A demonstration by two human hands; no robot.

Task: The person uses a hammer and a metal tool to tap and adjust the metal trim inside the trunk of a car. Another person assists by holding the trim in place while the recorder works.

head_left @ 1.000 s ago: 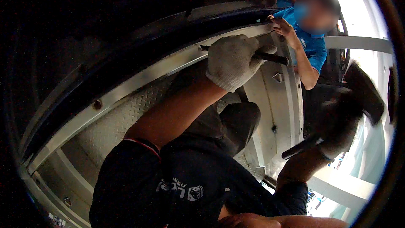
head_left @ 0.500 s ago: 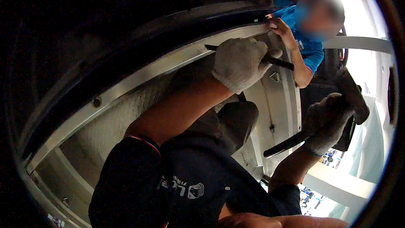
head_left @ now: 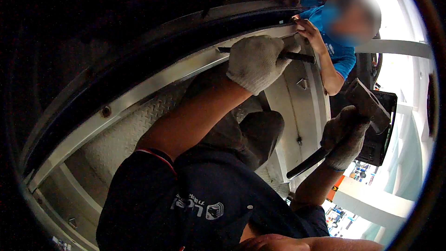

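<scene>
My left hand [head_left: 257,64], in a pale knit work glove, is closed around a dark chisel [head_left: 299,57], a straight rod whose exact tip shape I cannot make out. The thin end points left and lies at the long metal rail [head_left: 179,73]; whether it touches is unclear. To the right and lower, my gloved right hand [head_left: 346,135] grips a hammer [head_left: 369,104] near its head. The black handle slants down to the left. A gap separates the hammer head from the chisel's thick end.
A co-worker in a blue shirt [head_left: 344,64] is close at the upper right, one hand [head_left: 307,29] on the rail's end. Dark bodywork rises beyond the rail. Below lies a tread-plate floor [head_left: 139,123]. A black box-shaped object [head_left: 375,146] stands behind the hammer.
My right hand has brought the hammer leftward, its head now turned and nearer the chisel. My left hand and the chisel have shifted slightly left and up.
</scene>
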